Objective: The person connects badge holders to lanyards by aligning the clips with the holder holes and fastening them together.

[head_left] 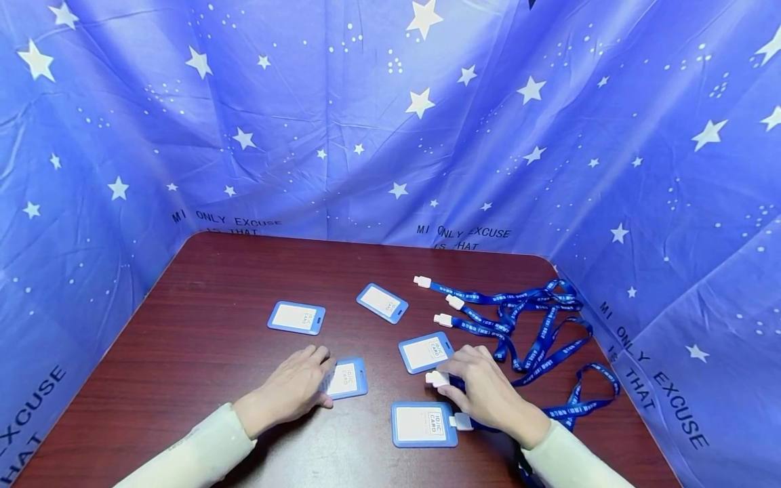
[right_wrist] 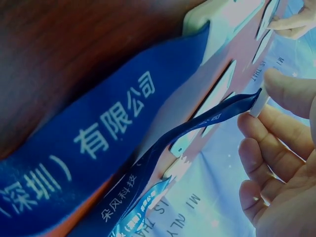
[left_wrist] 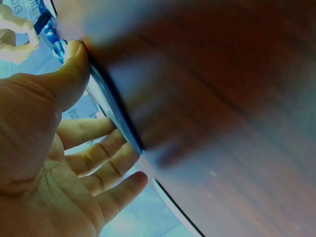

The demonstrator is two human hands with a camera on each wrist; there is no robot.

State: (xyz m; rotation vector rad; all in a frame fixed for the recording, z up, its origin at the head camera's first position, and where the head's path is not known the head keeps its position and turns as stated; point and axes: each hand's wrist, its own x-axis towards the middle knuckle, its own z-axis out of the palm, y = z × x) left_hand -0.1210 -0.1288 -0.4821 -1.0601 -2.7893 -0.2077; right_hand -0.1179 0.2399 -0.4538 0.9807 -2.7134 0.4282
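Note:
In the head view my left hand (head_left: 289,385) holds a blue-rimmed badge holder (head_left: 349,378) on the table, covering its left end. The left wrist view shows this holder (left_wrist: 114,109) edge-on, with the thumb at one edge and fingertips at the other. My right hand (head_left: 491,393) pinches the white clip (head_left: 436,379) of a blue lanyard between thumb and fingers; its strap (right_wrist: 217,111) trails away in the right wrist view. Just below that hand, another badge holder (head_left: 421,425) has a lanyard's clip (head_left: 462,422) at its slot end. One more badge holder (head_left: 425,353) lies just beyond the pinched clip.
Two more badge holders, one at the left (head_left: 296,318) and one at the back middle (head_left: 382,303), lie flat. Several blue lanyards (head_left: 537,298) with white clips (head_left: 443,320) spread over the right side. A star-printed cloth (head_left: 329,122) hangs around the dark red table (head_left: 201,318).

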